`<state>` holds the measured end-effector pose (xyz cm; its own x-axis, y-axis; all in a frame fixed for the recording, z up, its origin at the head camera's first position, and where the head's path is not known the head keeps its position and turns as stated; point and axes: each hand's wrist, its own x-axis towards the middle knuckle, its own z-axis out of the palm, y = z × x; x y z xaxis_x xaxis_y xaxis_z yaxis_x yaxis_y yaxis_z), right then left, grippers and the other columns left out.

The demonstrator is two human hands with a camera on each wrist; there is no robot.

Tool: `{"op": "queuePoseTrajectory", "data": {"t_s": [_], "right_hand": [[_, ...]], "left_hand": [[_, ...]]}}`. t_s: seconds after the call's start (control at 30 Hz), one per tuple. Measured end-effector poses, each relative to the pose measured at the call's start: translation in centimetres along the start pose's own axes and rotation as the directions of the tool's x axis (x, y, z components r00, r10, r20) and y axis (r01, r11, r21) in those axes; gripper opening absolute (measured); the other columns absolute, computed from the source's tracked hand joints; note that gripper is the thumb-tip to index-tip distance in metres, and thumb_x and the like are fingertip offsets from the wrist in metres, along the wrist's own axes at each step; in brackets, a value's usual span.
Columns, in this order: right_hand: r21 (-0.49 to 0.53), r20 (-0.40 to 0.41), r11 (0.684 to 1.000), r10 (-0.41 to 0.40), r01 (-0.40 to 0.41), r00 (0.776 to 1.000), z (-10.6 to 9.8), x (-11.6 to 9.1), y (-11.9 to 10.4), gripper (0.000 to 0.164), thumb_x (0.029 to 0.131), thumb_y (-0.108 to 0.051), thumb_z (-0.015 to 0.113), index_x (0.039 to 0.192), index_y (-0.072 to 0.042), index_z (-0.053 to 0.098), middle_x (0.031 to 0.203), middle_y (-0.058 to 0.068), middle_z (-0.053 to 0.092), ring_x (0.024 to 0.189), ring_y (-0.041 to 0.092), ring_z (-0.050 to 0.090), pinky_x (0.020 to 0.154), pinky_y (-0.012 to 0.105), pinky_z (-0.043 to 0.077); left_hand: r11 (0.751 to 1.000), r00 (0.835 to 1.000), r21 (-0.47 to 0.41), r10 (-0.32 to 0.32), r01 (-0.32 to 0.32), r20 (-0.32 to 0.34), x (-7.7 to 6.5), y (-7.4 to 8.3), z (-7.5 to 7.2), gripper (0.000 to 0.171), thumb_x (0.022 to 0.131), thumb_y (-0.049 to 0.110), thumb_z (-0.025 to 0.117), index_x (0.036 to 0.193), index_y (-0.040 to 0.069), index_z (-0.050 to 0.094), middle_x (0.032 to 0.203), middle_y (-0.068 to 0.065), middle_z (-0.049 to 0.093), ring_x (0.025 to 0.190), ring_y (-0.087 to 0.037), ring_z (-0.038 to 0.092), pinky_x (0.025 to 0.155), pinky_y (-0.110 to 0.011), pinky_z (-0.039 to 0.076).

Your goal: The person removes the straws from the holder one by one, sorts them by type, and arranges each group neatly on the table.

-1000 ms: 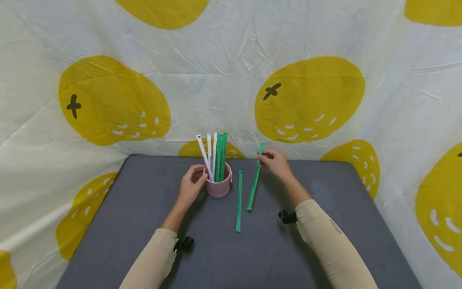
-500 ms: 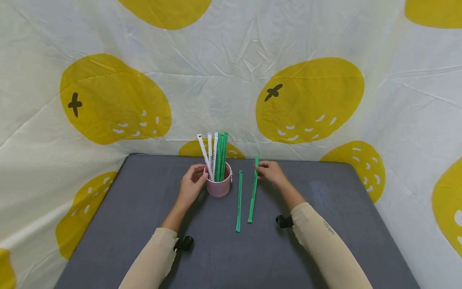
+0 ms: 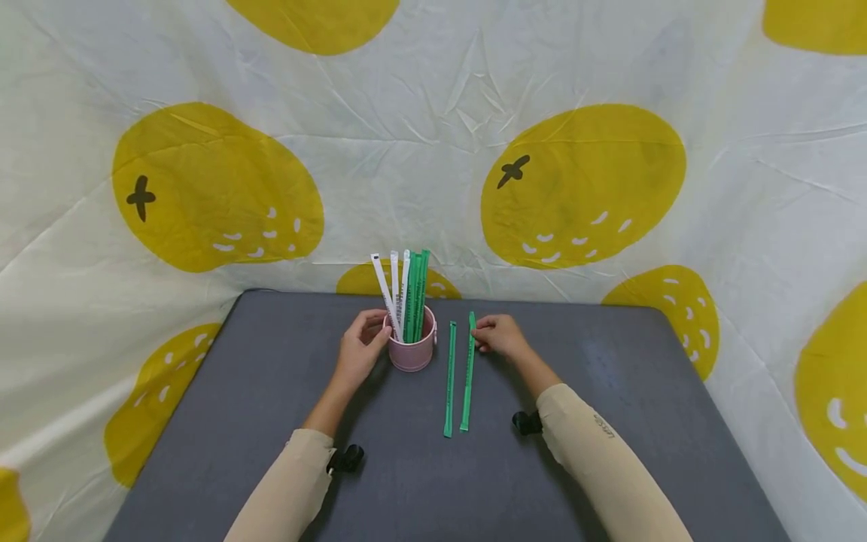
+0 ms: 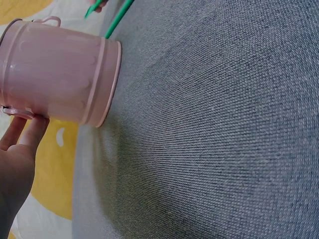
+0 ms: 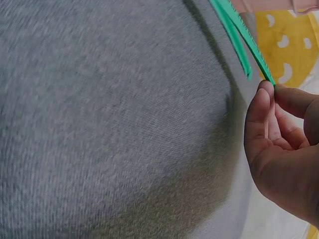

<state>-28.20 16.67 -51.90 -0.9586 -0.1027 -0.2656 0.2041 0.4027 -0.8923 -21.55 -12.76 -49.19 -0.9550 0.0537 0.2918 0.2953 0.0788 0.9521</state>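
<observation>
Patterned cloth [image 3: 420,181] is hanging at 12 o'clock, behind everything; the grey table [image 3: 406,467] is bearing the work; the two hands are being found well apart and both occupied; the left hand [image 3: 357,354] is curving thumb and fingers against the 9 o'clock side of the pink cup [image 3: 410,357], which is standing upright on the table; the right hand [image 3: 501,337], at the cup's 3 o'clock, is pinching the held green packet [image 3: 468,376] near its far end; this packet is running nearly parallel to, and just beside, the lying green packet [image 3: 450,380], which is resting at the cup's 4 o'clock; inside the cup, bundled green packets [image 3: 416,297] are standing beside three white packets [image 3: 382,282], one leaning towards 11 o'clock.

On progress: one packet is lying outside the cup, seemingly finished with; the second is appearing nearly placed, its release outstanding; whether its whole length is touching the table, the views are not showing; the cup's contents are standing unhandled, the left hand seemingly just steadying the cup.
</observation>
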Motion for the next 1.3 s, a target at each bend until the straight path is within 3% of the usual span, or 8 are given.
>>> {"op": "queuePoseTrajectory", "data": {"t_s": [0.2,0.63,0.83,1.17,1.3], "right_hand": [[-0.015,0.017,1.000,-0.002,0.002,1.000,0.3,0.1,0.4,0.029,0.090,-0.005,0.064,0.115,0.010,0.061,0.089,0.018,0.071,0.068,0.015,0.067,0.065,0.033,0.059],[-0.233,-0.050,0.973,-0.001,-0.011,0.999,1.0,0.5,1.0,0.018,0.085,-0.017,0.073,0.098,-0.006,0.070,0.079,0.008,0.073,0.065,0.016,0.067,0.059,0.030,0.057],[-0.297,-0.069,0.955,-0.042,0.019,0.997,1.2,0.3,0.8,0.018,0.083,-0.017,0.075,0.095,-0.006,0.068,0.078,0.007,0.073,0.061,0.015,0.065,0.056,0.029,0.055],[-0.353,-0.092,0.935,-0.078,0.041,0.993,1.4,-0.1,0.4,0.023,0.083,-0.019,0.076,0.100,-0.006,0.069,0.081,0.007,0.072,0.062,0.015,0.063,0.053,0.028,0.052],[-0.336,-0.083,0.940,-0.087,0.054,0.993,1.2,0.0,0.5,0.026,0.083,-0.020,0.075,0.103,-0.004,0.069,0.085,0.007,0.072,0.062,0.014,0.064,0.054,0.028,0.053]], "left_hand": [[1.000,1.000,0.008,-0.005,0.005,-0.003,-0.1,0.0,-0.1,0.039,0.090,0.002,0.064,0.125,-0.010,0.052,0.124,-0.035,0.056,0.114,-0.050,0.057,0.101,-0.060,0.042],[0.999,1.000,0.023,-0.027,0.027,0.007,-0.2,0.1,0.0,0.040,0.091,0.006,0.064,0.126,-0.008,0.052,0.125,-0.032,0.057,0.115,-0.047,0.058,0.101,-0.057,0.043],[1.000,1.000,0.013,-0.024,0.024,0.011,-0.2,0.1,0.0,0.040,0.091,0.005,0.064,0.126,-0.009,0.051,0.125,-0.033,0.056,0.115,-0.048,0.057,0.102,-0.059,0.041],[0.999,0.999,0.016,-0.034,0.034,0.009,-0.2,0.3,0.0,0.039,0.091,0.005,0.064,0.126,-0.007,0.052,0.125,-0.031,0.057,0.117,-0.049,0.056,0.102,-0.058,0.042],[1.000,1.000,0.013,-0.029,0.029,0.008,-0.2,0.2,0.0,0.038,0.091,0.005,0.064,0.126,-0.007,0.052,0.125,-0.032,0.056,0.117,-0.049,0.056,0.102,-0.057,0.043]]}}
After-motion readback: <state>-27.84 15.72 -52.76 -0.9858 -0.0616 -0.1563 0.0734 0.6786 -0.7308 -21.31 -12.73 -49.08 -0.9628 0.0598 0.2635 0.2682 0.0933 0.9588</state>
